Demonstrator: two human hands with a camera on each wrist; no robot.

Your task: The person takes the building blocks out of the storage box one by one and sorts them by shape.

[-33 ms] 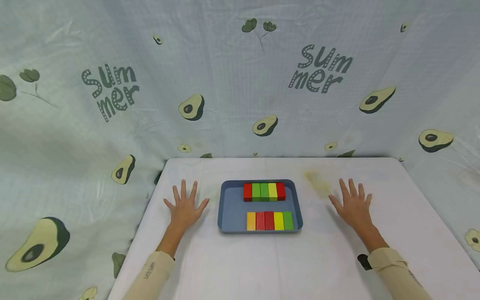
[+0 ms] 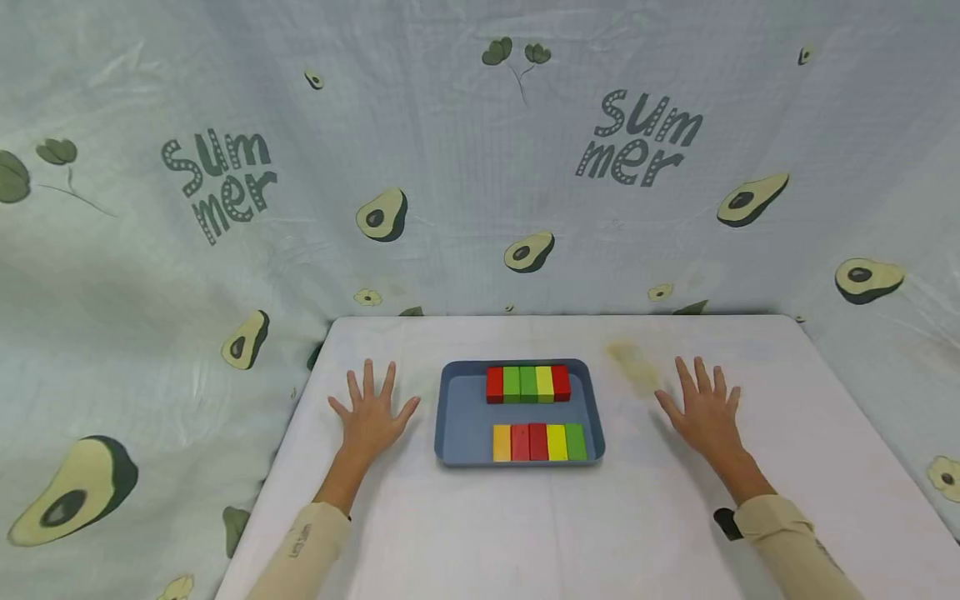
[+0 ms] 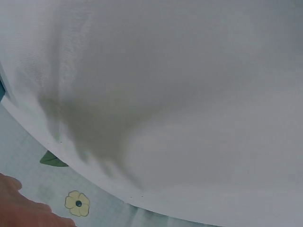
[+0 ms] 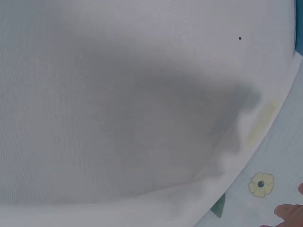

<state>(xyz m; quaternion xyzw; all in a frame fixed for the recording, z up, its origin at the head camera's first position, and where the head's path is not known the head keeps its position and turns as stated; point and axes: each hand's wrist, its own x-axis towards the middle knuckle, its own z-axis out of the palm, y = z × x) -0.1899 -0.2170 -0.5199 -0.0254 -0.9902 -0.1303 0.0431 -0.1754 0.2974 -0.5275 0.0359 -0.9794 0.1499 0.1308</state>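
Note:
To the left of a blue-grey tray, my left hand is held over the white table with fingers spread, holding nothing. On the tray's other side is my right hand, its fingers also straight and spread. Two rows of coloured blocks lie in the tray. The far row runs red, green, green, yellow, red; the near row runs orange, red, red, yellow, green. Part of the left hand fills a corner of the left wrist view. Fingertips show low in the right wrist view.
A white cloth covers the table, and hand shadows fall on it. Behind and beside the table hangs a pale curtain printed with avocados and lettering. A yellowish stain marks the cloth right of the tray.
Very little differs: the right hand has drifted slightly left, toward the tray. The tray and blocks stay as they were.

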